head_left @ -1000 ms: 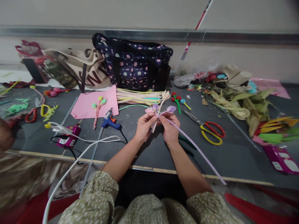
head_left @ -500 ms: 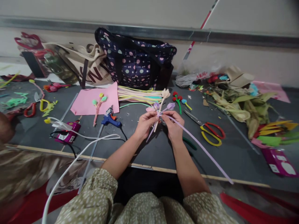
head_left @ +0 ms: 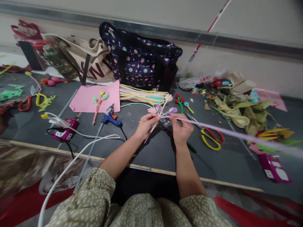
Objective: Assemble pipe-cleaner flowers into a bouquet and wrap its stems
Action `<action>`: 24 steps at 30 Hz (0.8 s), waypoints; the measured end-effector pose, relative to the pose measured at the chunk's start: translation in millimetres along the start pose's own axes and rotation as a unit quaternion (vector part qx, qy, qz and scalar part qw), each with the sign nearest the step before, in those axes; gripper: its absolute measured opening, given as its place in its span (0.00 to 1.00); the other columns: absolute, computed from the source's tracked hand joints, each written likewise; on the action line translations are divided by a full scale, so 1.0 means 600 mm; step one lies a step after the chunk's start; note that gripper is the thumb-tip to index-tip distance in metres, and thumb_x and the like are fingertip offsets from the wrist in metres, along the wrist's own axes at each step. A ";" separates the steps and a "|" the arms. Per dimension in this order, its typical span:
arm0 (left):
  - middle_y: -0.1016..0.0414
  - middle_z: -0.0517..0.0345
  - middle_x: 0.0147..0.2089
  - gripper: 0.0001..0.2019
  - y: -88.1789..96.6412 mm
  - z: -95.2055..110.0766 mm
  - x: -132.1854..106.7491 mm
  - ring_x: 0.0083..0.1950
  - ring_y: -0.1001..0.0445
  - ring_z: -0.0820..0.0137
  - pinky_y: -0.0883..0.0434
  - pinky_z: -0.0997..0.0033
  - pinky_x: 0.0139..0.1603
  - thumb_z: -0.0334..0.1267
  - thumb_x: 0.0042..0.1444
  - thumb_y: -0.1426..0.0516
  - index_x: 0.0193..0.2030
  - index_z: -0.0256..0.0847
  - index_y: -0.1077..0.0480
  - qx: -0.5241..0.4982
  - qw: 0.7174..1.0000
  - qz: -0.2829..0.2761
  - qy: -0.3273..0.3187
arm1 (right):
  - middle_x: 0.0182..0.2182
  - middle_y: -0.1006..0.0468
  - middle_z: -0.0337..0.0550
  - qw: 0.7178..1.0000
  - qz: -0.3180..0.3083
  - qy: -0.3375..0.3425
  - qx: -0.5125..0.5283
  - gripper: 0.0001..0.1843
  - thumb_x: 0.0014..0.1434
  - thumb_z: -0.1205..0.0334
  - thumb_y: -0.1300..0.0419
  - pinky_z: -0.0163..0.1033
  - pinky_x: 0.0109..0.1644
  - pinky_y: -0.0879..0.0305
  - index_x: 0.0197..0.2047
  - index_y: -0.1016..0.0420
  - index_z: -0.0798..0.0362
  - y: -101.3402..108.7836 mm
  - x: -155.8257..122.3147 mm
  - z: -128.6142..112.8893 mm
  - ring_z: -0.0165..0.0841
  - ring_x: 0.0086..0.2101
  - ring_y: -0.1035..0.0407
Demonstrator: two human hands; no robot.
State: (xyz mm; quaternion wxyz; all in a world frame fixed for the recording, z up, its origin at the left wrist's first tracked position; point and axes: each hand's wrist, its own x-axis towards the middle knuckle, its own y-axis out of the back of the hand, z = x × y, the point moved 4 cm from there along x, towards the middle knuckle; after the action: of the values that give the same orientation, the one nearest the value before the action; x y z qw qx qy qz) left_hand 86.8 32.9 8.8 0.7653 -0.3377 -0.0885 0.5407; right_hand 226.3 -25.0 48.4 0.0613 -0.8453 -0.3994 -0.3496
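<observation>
My left hand (head_left: 148,124) is closed around the crossed stems of a small bunch of pipe cleaner flowers (head_left: 172,110), with purple, pink and cream heads above the fingers. The stem ends stick out below that hand. My right hand (head_left: 181,127) pinches a long lilac pipe cleaner (head_left: 217,127) a little to the right of the bunch. That strip runs from the stems through my right fingers and far out to the right, its end blurred. Just behind my hands lies a bundle of pale and yellow pipe cleaners (head_left: 142,93).
A blue glue gun (head_left: 111,117) rests left of my hands; scissors (head_left: 210,138) and red pipe cleaner flowers (head_left: 179,100) lie right. Pink paper (head_left: 80,97), a white cable (head_left: 78,160) and a purple power box (head_left: 67,127) are further left. A dotted bag (head_left: 139,63) stands behind.
My right hand has moved right, away from the left hand, along the lilac pipe cleaner. Its free length has swung up from slanting downward to nearly level. The view has tilted slightly.
</observation>
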 end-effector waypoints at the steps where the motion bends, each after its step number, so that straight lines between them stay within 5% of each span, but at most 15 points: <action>1: 0.30 0.64 0.21 0.14 0.000 -0.001 0.000 0.20 0.36 0.81 0.41 0.79 0.23 0.39 0.38 0.30 0.28 0.34 0.27 0.009 1.000 -0.005 -0.002 | 0.29 0.21 0.39 0.999 0.007 0.029 -0.015 0.04 0.58 0.60 0.35 0.43 0.43 0.30 0.33 0.20 0.50 0.005 0.003 -0.002 0.34 0.34 0.27; 5: 0.32 0.64 0.21 0.14 -0.001 -0.005 -0.001 0.19 0.39 0.82 0.44 0.78 0.22 0.40 0.40 0.30 0.28 0.35 0.26 0.047 0.999 -0.015 -0.011 | 0.36 0.24 0.43 0.992 0.034 0.094 -0.079 0.03 0.55 0.60 0.32 0.47 0.47 0.30 0.33 0.19 0.49 0.024 0.016 -0.010 0.38 0.40 0.28; 9: 0.33 0.65 0.21 0.14 0.002 -0.005 -0.001 0.19 0.40 0.82 0.45 0.77 0.22 0.41 0.40 0.31 0.29 0.35 0.26 0.074 0.997 -0.016 -0.007 | 0.37 0.23 0.43 0.995 0.013 0.075 -0.064 0.03 0.56 0.60 0.33 0.49 0.51 0.31 0.33 0.19 0.49 0.034 0.025 -0.010 0.38 0.42 0.28; 17: 0.35 0.66 0.20 0.14 -0.001 -0.007 -0.001 0.18 0.42 0.83 0.48 0.78 0.21 0.41 0.39 0.31 0.28 0.34 0.26 0.100 0.991 -0.076 0.037 | 0.28 0.21 0.39 0.982 0.031 -0.152 0.112 0.10 0.52 0.56 0.31 0.38 0.34 0.30 0.31 0.21 0.53 0.043 0.028 0.035 0.32 0.29 0.28; 24: 0.33 0.63 0.22 0.13 -0.006 -0.009 -0.008 0.19 0.41 0.83 0.48 0.78 0.21 0.41 0.41 0.31 0.29 0.34 0.26 0.080 0.985 -0.139 0.060 | 0.23 0.22 0.37 0.946 0.028 -0.249 0.206 0.15 0.46 0.51 0.29 0.36 0.29 0.32 0.29 0.24 0.53 0.034 0.023 0.067 0.29 0.23 0.30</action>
State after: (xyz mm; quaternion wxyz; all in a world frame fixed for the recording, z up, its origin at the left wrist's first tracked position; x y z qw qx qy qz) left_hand 90.5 25.7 7.8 0.8615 -0.2917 -0.0452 0.4131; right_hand 268.9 -14.6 30.7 0.1423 -0.8854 -0.4410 -0.0362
